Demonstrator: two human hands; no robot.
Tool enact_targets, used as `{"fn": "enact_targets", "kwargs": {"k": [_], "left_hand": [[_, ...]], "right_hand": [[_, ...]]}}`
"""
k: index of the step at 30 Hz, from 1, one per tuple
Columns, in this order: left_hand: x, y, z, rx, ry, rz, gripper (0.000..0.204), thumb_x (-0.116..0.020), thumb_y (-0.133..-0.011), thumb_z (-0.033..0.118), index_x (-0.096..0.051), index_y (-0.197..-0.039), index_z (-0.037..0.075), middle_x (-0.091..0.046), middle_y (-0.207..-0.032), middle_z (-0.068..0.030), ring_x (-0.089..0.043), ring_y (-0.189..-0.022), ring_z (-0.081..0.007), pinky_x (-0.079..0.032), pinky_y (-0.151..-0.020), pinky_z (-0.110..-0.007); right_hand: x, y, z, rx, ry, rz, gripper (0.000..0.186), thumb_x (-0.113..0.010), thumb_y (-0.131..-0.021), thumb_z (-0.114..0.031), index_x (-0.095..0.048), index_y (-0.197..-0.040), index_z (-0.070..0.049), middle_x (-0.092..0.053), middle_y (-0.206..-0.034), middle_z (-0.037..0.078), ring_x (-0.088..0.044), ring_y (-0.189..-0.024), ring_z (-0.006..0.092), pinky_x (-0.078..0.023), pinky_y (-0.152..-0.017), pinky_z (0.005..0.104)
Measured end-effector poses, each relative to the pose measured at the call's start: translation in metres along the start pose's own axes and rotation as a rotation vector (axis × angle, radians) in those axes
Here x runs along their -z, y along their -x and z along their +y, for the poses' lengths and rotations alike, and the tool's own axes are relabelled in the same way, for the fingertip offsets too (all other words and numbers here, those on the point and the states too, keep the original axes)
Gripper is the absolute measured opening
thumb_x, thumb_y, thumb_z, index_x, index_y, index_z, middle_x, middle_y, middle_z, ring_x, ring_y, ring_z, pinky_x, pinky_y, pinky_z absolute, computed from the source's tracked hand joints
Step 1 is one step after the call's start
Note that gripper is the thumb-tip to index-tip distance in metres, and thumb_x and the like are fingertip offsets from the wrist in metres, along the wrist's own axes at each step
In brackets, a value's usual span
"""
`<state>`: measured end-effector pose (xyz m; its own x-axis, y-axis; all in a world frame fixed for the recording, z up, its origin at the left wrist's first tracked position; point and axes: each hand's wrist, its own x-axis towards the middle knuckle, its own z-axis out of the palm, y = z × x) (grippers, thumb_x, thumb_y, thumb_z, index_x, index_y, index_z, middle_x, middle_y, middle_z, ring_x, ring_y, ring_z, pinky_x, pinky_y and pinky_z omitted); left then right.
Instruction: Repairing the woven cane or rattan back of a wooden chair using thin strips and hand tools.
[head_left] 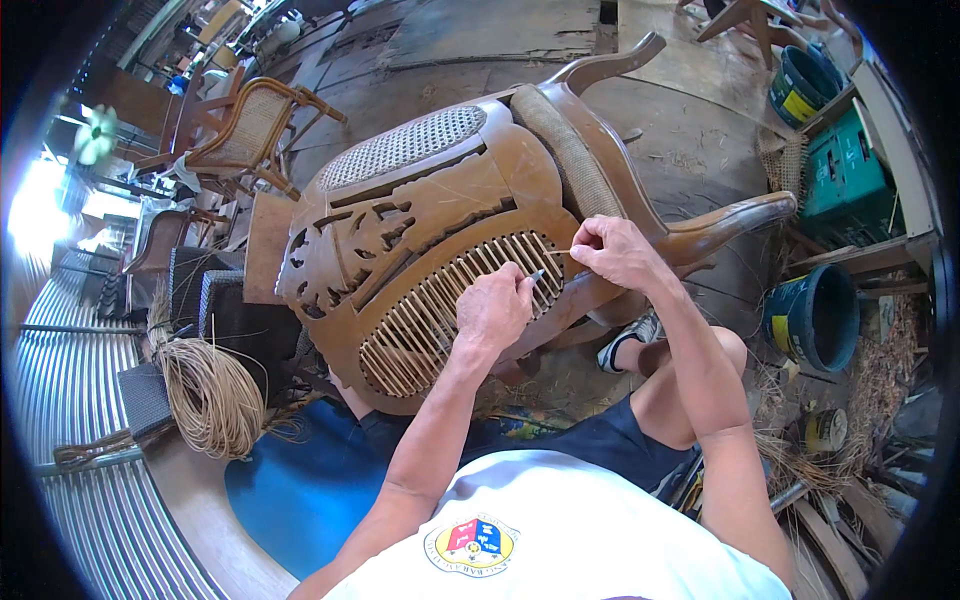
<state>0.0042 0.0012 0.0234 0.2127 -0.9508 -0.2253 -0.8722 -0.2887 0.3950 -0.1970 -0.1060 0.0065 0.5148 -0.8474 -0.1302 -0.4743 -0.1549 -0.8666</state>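
Observation:
A carved brown wooden chair [470,190] lies tipped before me, its oval back panel strung with parallel pale cane strands [410,342]. Over the right part of that panel, my left hand [495,308] is closed around a small pointed tool; only its greyish tip [537,275] shows. Beside the panel's right rim, my right hand [612,250] pinches the end of a thin cane strand [560,251] that runs left to the frame. A second oval panel [405,148], on the far side, has finished-looking woven cane mesh.
A coil of cane [212,395] lies at left, near a blue surface [300,490]. Another cane-backed chair [240,125] stands far left. On the right are a dark bucket [812,318], a green crate [848,180] and scattered cane scraps. A chair leg [735,213] juts right.

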Motion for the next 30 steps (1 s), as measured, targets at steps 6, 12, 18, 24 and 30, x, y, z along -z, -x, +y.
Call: {"fn": "enact_targets", "kwargs": {"k": [6, 12, 18, 24, 30], "left_hand": [[0.0034, 0.0022, -0.0001, -0.015, 0.043, -0.019, 0.029, -0.063, -0.1, 0.033, -0.073, -0.105, 0.006, -0.075, -0.094, -0.0215, -0.072, -0.092, -0.0415, -0.056, -0.083, -0.051], [0.0008, -0.0015, -0.0012, -0.055, 0.087, -0.001, 0.028, -0.064, -0.1, 0.032, -0.073, -0.103, 0.006, -0.075, -0.092, -0.0205, -0.072, -0.091, -0.0411, -0.055, -0.083, -0.051], [0.0013, 0.0004, -0.0046, -0.066, 0.028, -0.009, 0.03, -0.064, -0.099, 0.034, -0.074, -0.103, 0.006, -0.075, -0.093, -0.0212, -0.072, -0.092, -0.0409, -0.056, -0.084, -0.051], [0.0047, 0.0017, -0.0036, -0.034, 0.058, -0.047, 0.032, -0.064, -0.098, 0.036, -0.075, -0.103, 0.006, -0.075, -0.095, -0.0219, -0.072, -0.094, -0.041, -0.056, -0.084, -0.051], [0.0016, -0.0031, -0.0075, -0.046, 0.095, -0.047, 0.032, -0.065, -0.099, 0.036, -0.074, -0.104, 0.006, -0.075, -0.095, -0.0212, -0.072, -0.094, -0.0409, -0.056, -0.084, -0.051]], "right_hand": [[0.0013, -0.0012, 0.002, 0.0, 0.032, -0.008, 0.018, -0.072, -0.089, -0.015, -0.072, -0.094, 0.003, -0.069, -0.086, 0.012, -0.065, -0.08, 0.0203, -0.054, -0.076, 0.035], [0.0046, -0.0007, 0.0003, -0.006, 0.046, -0.025, 0.018, -0.071, -0.089, -0.015, -0.071, -0.095, 0.003, -0.069, -0.085, 0.012, -0.065, -0.08, 0.0209, -0.054, -0.077, 0.0357], [0.0075, -0.0004, -0.0022, -0.015, 0.045, -0.03, 0.019, -0.071, -0.089, -0.015, -0.071, -0.095, 0.003, -0.07, -0.085, 0.012, -0.066, -0.079, 0.0208, -0.054, -0.077, 0.0355], [0.0087, -0.0004, -0.0008, -0.016, 0.039, -0.023, 0.019, -0.07, -0.089, -0.016, -0.071, -0.095, 0.003, -0.069, -0.084, 0.012, -0.065, -0.079, 0.0205, -0.054, -0.077, 0.0355], [0.0088, -0.0009, -0.0026, -0.017, 0.051, -0.03, 0.019, -0.07, -0.089, -0.015, -0.071, -0.095, 0.003, -0.069, -0.085, 0.013, -0.066, -0.08, 0.0206, -0.054, -0.077, 0.0354]]}}
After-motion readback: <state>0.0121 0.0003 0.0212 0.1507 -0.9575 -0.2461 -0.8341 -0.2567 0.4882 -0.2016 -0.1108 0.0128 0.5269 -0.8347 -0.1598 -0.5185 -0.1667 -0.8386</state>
